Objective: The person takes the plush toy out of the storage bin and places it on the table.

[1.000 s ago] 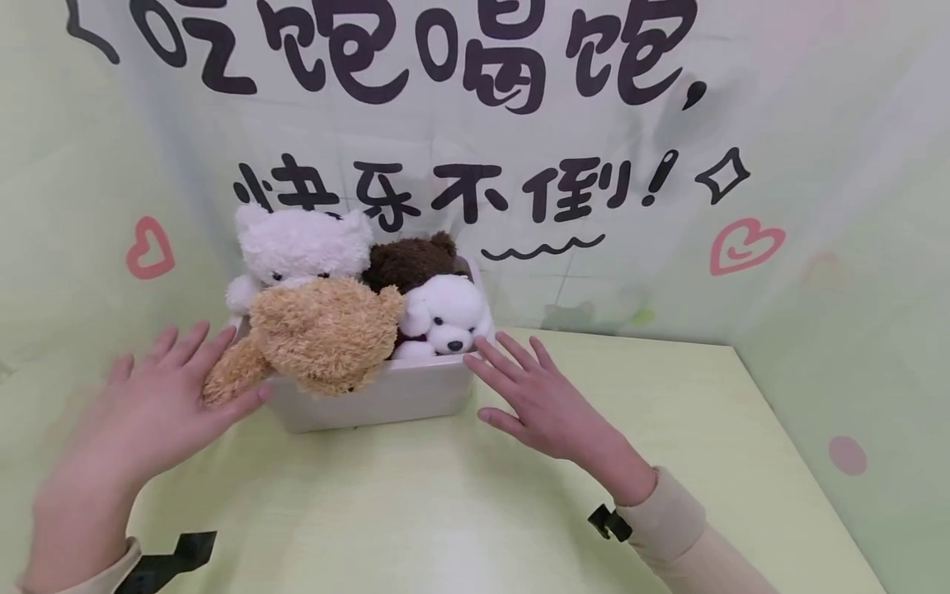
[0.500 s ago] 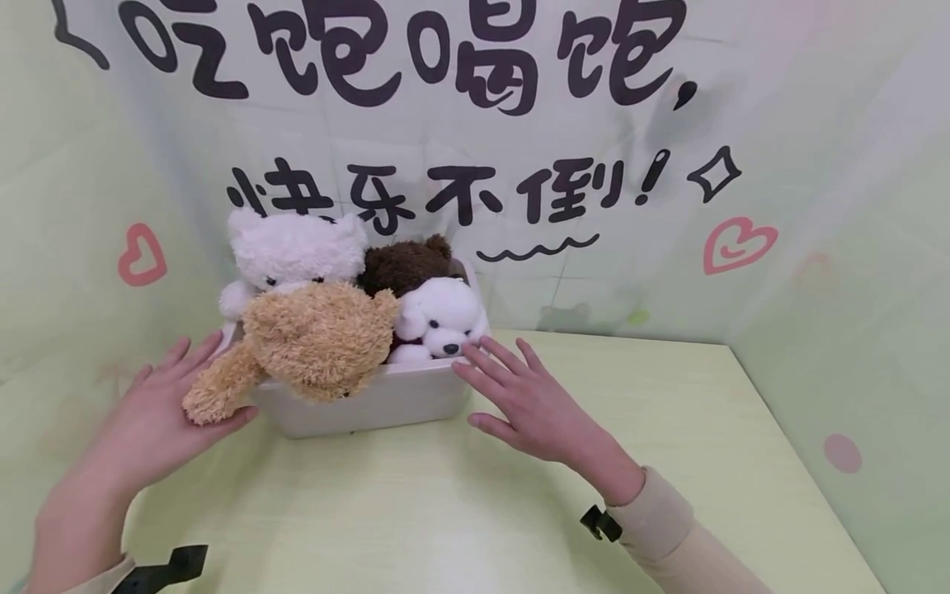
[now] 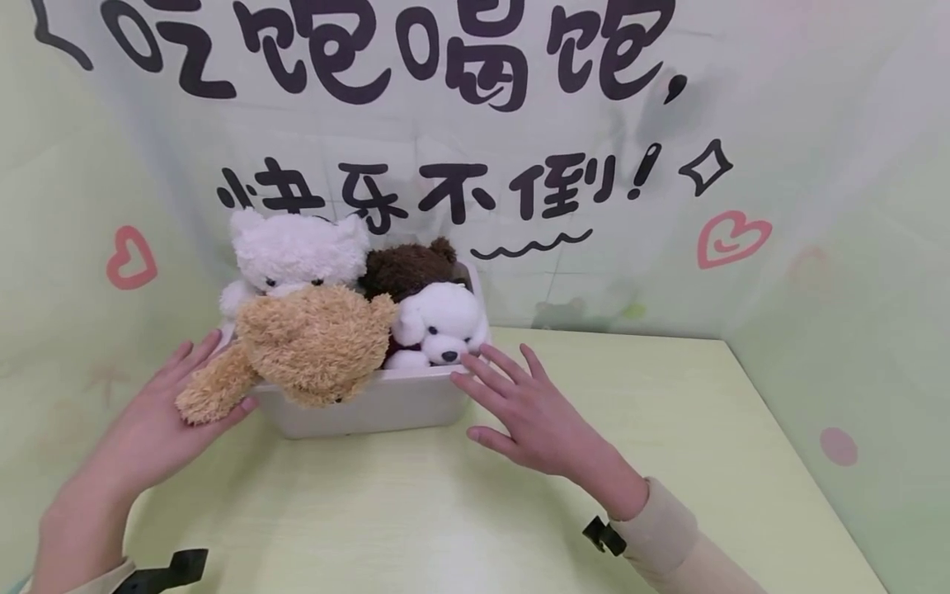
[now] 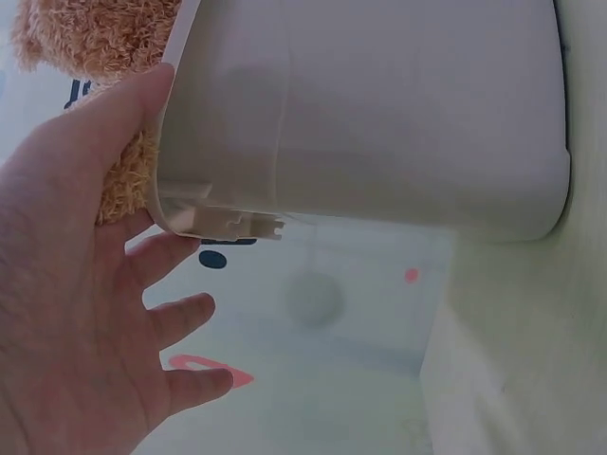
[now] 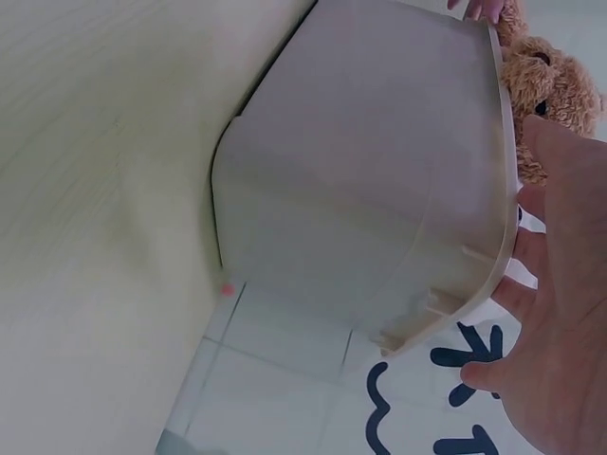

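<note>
A white plastic bin [image 3: 371,410] stands on the table, filled with plush toys. At its front left a tan teddy bear [image 3: 315,342] leans over the rim, back of its head upward, one arm hanging outside. My left hand [image 3: 152,429] is at the left front corner, fingers spread, the bear's arm lying across it. In the left wrist view the thumb touches the bin's rim. My right hand [image 3: 538,421] is at the right front corner, fingers extended along the rim beside a white plush dog [image 3: 445,322]. Behind sit a white plush bear [image 3: 300,247] and a dark brown plush toy [image 3: 408,268].
The pale yellow-green tabletop [image 3: 653,404] extends in front and to the right of the bin. A printed cloth backdrop [image 3: 594,272] with large black characters hangs close behind it, and more cloth stands at both sides.
My left hand has come in against the bin's left corner, and the tan bear's arm has swung left over it. My right hand stays by the right corner. The head view has shifted slightly.
</note>
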A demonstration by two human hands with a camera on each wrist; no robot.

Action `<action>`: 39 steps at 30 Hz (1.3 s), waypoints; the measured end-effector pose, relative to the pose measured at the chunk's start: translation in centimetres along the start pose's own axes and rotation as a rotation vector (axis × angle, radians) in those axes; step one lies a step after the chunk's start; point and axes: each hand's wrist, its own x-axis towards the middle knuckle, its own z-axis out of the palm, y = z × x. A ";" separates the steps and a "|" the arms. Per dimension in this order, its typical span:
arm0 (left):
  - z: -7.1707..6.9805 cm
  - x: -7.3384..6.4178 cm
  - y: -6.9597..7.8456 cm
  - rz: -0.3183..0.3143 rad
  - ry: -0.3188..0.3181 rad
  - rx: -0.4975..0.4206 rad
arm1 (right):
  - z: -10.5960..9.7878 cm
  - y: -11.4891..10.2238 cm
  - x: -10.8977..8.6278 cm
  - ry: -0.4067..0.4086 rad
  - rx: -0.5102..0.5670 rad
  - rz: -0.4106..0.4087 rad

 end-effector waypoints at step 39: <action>1.4 2.6 0.5 0.043 0.014 -0.095 | -2.0 1.1 -0.4 0.325 -0.021 -0.101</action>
